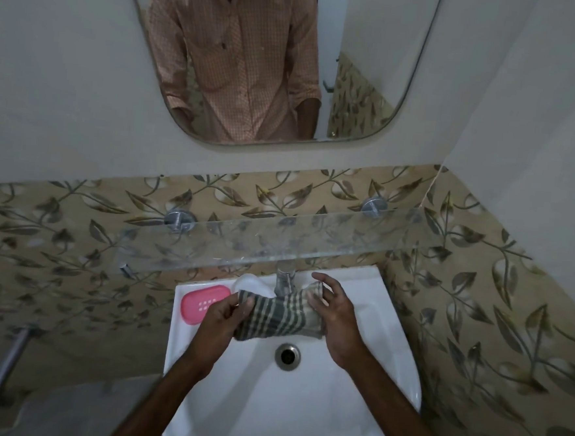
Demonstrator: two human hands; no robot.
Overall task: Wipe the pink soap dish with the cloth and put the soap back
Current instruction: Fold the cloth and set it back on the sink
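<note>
The pink soap dish (198,302) lies on the back left corner of the white sink (389,354), holding nothing. A white soap bar (249,283) rests on the sink rim just right of the dish, beside the tap. A grey and white striped cloth (281,316) is stretched over the basin between my hands. My left hand (226,319) pinches its left end. My right hand (333,318) holds the right end, with the fingers spread and loosely curved around it.
A chrome tap (285,279) stands at the back middle of the sink, above the drain (287,355). A glass shelf (277,241) juts out over the tap. A mirror (273,63) hangs above. A metal pipe (8,365) sits low on the left wall.
</note>
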